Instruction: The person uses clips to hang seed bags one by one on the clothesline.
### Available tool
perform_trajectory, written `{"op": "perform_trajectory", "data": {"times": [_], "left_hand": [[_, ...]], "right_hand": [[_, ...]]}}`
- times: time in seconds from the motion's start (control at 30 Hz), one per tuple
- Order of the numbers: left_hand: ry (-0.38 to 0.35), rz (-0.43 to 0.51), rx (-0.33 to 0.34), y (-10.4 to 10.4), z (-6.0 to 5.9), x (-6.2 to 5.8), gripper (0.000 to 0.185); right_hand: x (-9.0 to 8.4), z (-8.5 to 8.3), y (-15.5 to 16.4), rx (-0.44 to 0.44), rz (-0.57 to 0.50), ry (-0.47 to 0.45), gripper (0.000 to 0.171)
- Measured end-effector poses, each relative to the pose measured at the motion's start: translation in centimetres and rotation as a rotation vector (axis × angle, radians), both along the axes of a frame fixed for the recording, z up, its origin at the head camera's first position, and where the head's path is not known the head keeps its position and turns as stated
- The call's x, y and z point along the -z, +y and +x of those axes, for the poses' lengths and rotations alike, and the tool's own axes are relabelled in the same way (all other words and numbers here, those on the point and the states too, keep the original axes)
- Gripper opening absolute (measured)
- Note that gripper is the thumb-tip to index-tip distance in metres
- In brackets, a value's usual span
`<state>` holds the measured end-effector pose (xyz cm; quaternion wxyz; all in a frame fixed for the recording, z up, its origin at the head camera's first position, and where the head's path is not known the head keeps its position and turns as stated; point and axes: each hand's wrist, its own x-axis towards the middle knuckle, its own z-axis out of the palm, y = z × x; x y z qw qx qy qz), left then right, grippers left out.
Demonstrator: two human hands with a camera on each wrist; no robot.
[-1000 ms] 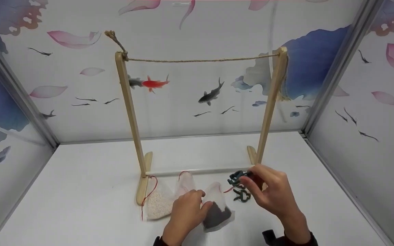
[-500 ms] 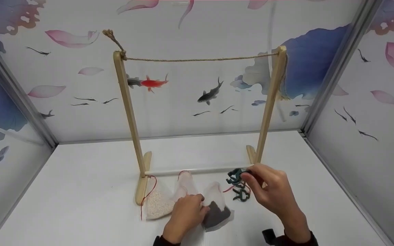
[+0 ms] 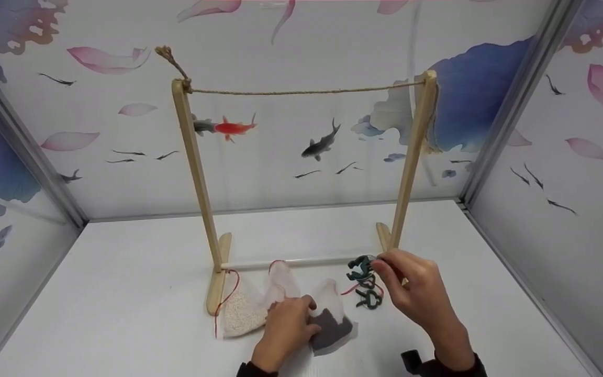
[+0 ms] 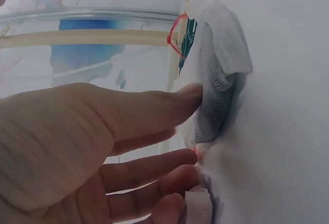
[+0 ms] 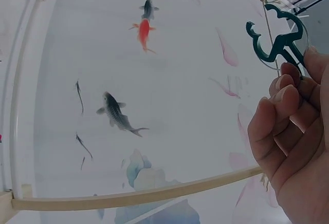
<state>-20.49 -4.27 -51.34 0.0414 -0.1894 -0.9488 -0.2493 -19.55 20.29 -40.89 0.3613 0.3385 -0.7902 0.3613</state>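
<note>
My left hand (image 3: 309,314) lies on two mesh bags near the table's front. Its thumb and fingers hold the edge of the dark-filled mesh bag (image 3: 333,324). The left wrist view shows the thumb on the grey mesh of this bag (image 4: 218,80), with the left hand (image 4: 193,124) bracketing it. A white-filled mesh bag (image 3: 241,314) with a red string lies just to the left. My right hand (image 3: 380,266) pinches a dark green clip (image 3: 359,267) just above the table. In the right wrist view the clip (image 5: 275,39) sticks up from the right hand (image 5: 297,70).
A wooden drying rack (image 3: 197,173) with two posts and a taut rope (image 3: 301,92) stands mid-table. More green clips (image 3: 368,299) and a red string lie under my right hand. Painted walls close in the white table (image 3: 123,272) on three sides.
My right hand has drawn the green clip slightly up and to the left. My left hand has stayed on the bags, shifting only a little.
</note>
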Motion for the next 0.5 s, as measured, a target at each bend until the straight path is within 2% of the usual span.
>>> {"op": "perform_trajectory", "data": {"times": [0.23, 0.43, 0.5], "left_hand": [[0.015, 0.022, -0.023, 0.24, -0.09, 0.58, 0.036], [0.095, 0.001, -0.033, 0.33, 0.27, 0.87, 0.049], [0.121, -0.011, -0.033, 0.33, 0.31, 0.97, 0.049]], "right_hand": [[0.11, -0.06, 0.07, 0.001, -0.005, -0.003, 0.012], [-0.04, 0.05, 0.04, 0.003, 0.000, 0.005, 0.017], [-0.08, 0.09, 0.03, 0.001, -0.002, 0.006, 0.017]]}}
